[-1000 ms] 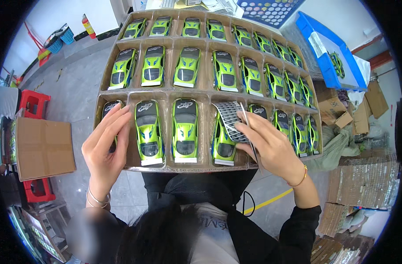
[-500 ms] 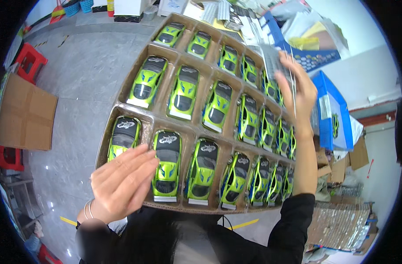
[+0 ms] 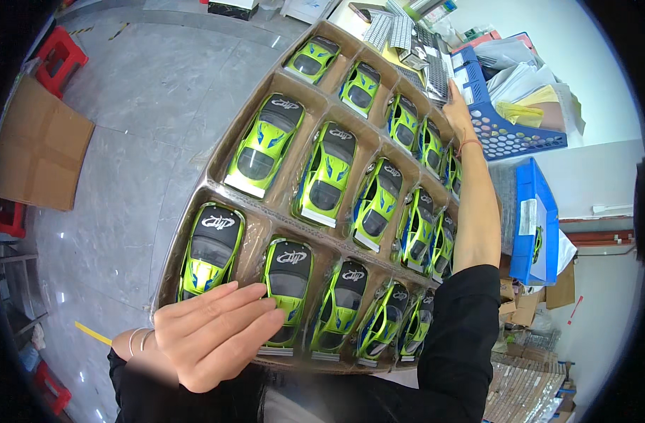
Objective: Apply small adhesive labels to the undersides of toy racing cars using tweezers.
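Tray (image 3: 216,151) of brown card, full of green toy cars under clear plastic, propped on the lap and tilted away toward the far right. Left hand (image 3: 213,342) spread flat on its near-left corner, fingers (image 3: 248,310) lying over the front of one car (image 3: 286,289) and just beside another car (image 3: 211,247); nothing pinched, so this grip is open and only pressing down. Right hand (image 3: 458,109) stretched well past the far edge, at a stack of grey printed sheets (image 3: 428,60) beside a blue basket (image 3: 509,130); fingers hidden behind the sheets, so cannot tell whether that grip is closed on them or merely touching.

Likely trouble: tray steadied at a single corner only, far from the reaching arm. Could tip or slide off the lap toward the grey floor (image 3: 139,106) if the palm lifts or the body leans further. Forearm crossing the right-hand row, close to the cars there; could drag or dent the plastic. Sheets could also spill, being loosely stacked.
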